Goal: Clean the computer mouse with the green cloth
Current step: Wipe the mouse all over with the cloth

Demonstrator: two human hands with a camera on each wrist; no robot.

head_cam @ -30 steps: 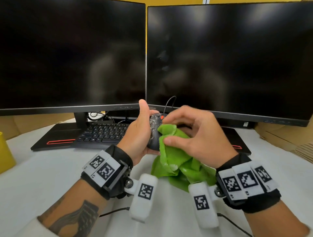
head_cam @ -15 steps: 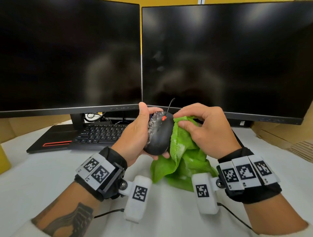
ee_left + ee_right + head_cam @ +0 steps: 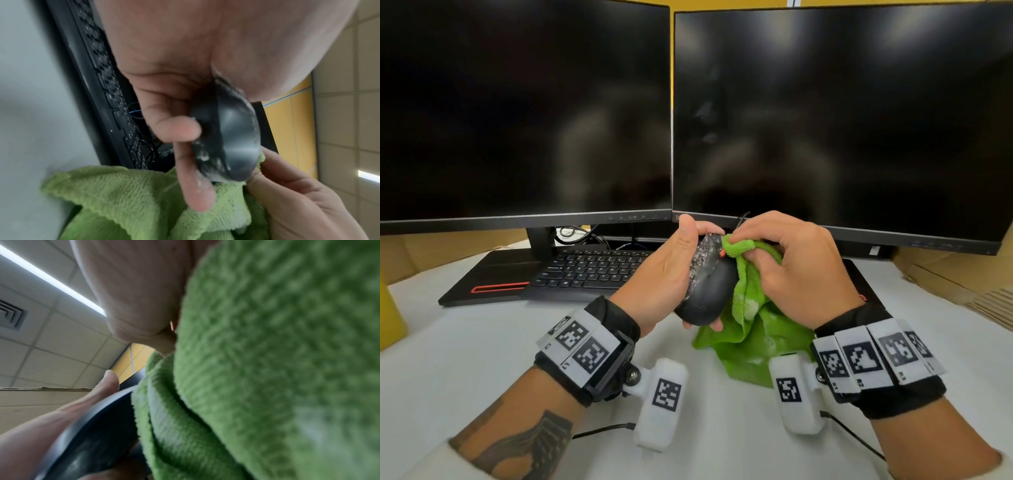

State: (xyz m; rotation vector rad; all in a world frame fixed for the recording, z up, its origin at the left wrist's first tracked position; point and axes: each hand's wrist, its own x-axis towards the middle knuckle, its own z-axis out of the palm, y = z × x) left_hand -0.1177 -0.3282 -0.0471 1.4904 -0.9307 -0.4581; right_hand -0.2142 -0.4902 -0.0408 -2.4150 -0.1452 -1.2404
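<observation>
My left hand point(image 3: 674, 270) grips a black computer mouse point(image 3: 710, 287), lifted off the table and tilted on its side, with grey-white grime along its upper left edge. The mouse point(image 3: 236, 142) also shows in the left wrist view, my fingers point(image 3: 195, 183) curled under it. My right hand point(image 3: 794, 267) pinches a fold of the green cloth point(image 3: 753, 329) against the mouse's front, near the red scroll wheel. The rest of the cloth hangs down onto the white table point(image 3: 448, 359). In the right wrist view the cloth point(image 3: 267, 369) fills most of the frame beside the mouse point(image 3: 96, 434).
Two dark monitors point(image 3: 524, 113) stand side by side at the back. A black keyboard point(image 3: 592, 270) lies under the left one. A yellow object point(image 3: 390, 315) sits at the left edge. Cardboard point(image 3: 955, 277) lies at the right. Wrist camera cables trail toward me.
The mouse has turned so its top faces me more. My right hand has slid the cloth up from the mouse's side to its front end by the scroll wheel.
</observation>
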